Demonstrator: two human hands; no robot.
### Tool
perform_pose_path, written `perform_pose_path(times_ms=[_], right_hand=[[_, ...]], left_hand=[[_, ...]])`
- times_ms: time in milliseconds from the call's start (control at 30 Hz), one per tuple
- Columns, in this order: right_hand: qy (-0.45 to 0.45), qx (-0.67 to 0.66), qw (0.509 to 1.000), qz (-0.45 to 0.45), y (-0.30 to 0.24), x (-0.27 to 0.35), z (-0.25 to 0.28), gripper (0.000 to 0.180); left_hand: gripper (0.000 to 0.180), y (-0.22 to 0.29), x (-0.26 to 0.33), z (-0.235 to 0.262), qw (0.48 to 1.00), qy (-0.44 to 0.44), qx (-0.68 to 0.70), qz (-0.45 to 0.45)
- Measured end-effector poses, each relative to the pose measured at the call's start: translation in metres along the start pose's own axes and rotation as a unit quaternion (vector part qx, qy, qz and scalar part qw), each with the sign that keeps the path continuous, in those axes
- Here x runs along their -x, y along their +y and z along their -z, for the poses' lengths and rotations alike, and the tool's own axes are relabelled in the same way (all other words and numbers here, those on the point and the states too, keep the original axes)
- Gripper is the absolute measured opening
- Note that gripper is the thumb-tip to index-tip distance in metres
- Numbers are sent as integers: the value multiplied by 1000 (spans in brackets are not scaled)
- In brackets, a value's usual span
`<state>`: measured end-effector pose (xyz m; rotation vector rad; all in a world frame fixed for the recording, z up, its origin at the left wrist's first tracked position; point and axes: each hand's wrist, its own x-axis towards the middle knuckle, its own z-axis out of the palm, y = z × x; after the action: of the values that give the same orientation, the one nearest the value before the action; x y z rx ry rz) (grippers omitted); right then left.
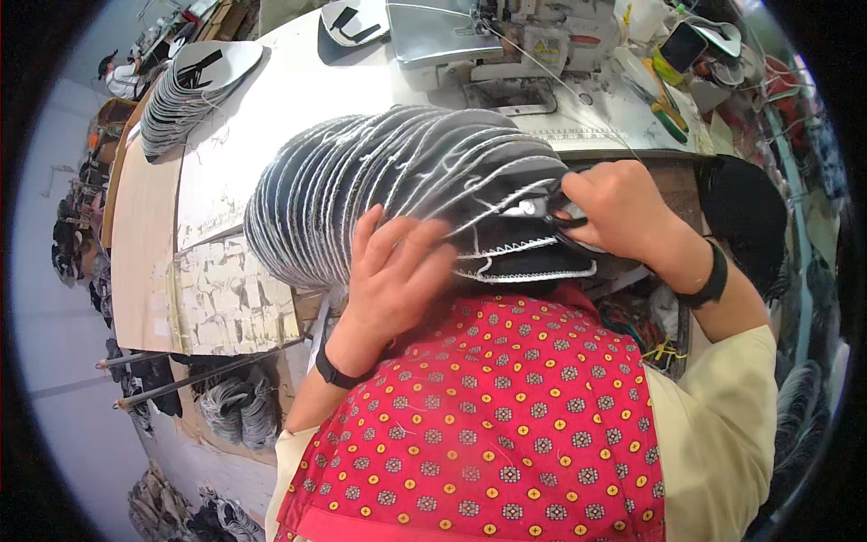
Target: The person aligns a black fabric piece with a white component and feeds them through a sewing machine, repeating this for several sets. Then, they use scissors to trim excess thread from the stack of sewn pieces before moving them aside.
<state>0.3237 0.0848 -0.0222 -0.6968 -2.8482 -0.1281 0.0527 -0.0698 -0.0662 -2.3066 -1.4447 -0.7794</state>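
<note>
A long fanned stack of curved dark grey fabric pieces (pixel 361 172) with white stitched edges lies across the table's front edge, above my lap. My left hand (pixel 397 271) rests on the near side of the stack, fingers apart and partly blurred, holding nothing I can see. At the stack's right end my right hand (pixel 623 212) is closed round the dark loops of what look like black-handled scissors (pixel 562 221). Their blades are hard to make out among the pieces. Beside them, the last pieces hang apart, showing black fabric and white zigzag stitching (pixel 515 248).
Behind the stack stands a sewing machine (pixel 542 50) on the white table (pixel 298 81). A smaller stack of similar pieces (pixel 185 104) lies at the far left. Green-and-yellow-handled tool (pixel 668 117) and a phone (pixel 684 47) lie at the far right. Metal rods (pixel 172 390) jut out lower left.
</note>
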Motion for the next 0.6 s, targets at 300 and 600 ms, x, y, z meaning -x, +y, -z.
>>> perform_pose_path(times_ms=[300, 600], right_hand=[[47, 5, 998, 31, 32, -8, 23, 33], [-75, -50, 994, 55, 29, -12, -2, 36]], left_hand=[[24, -3, 3, -6, 999, 44, 6, 21], [25, 2, -5, 2, 999, 14, -2, 46]])
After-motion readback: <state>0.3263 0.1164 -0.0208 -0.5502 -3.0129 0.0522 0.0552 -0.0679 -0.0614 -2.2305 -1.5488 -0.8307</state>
